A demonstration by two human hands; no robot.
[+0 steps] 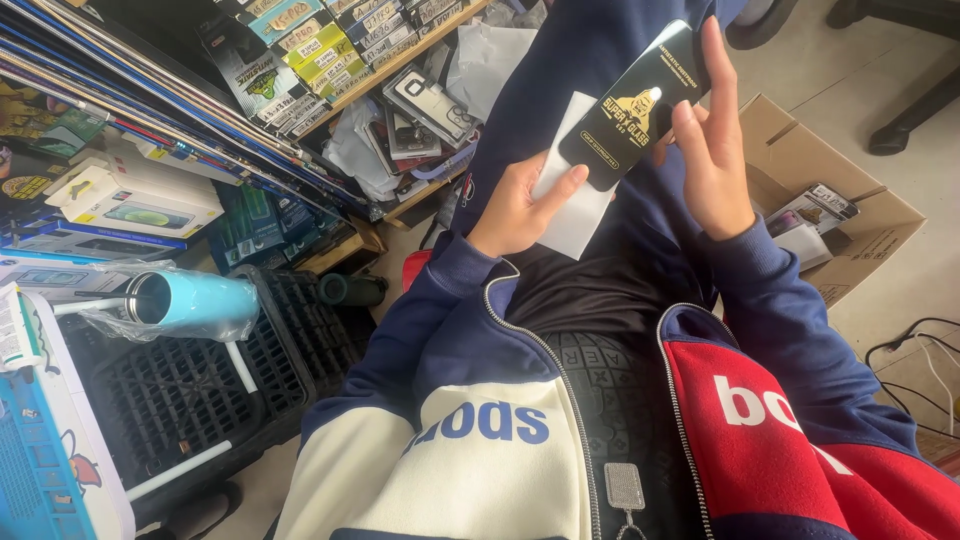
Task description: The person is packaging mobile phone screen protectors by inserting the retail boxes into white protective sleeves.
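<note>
Left hand (515, 205) pinches a white sleeve (572, 200); right hand (712, 150) pinches the black packet (632, 108) — mid-separation, steady opposite pull needed.

A wooden shelf (400, 62) runs across the far left, stacked with small green and white boxes (322, 52) and phone cases (430, 105) in clear wrap. Below it, on the left, lie flat white cartons (135, 200). Nearer, a black plastic crate (200, 390) carries a pale blue steel tumbler (190, 300) on its side in a plastic bag. On the right, a tan floor (880, 290) bears an open cardboard box (830, 200) with small packets inside, and black and white cables (925, 360) trail just beside it.
</note>
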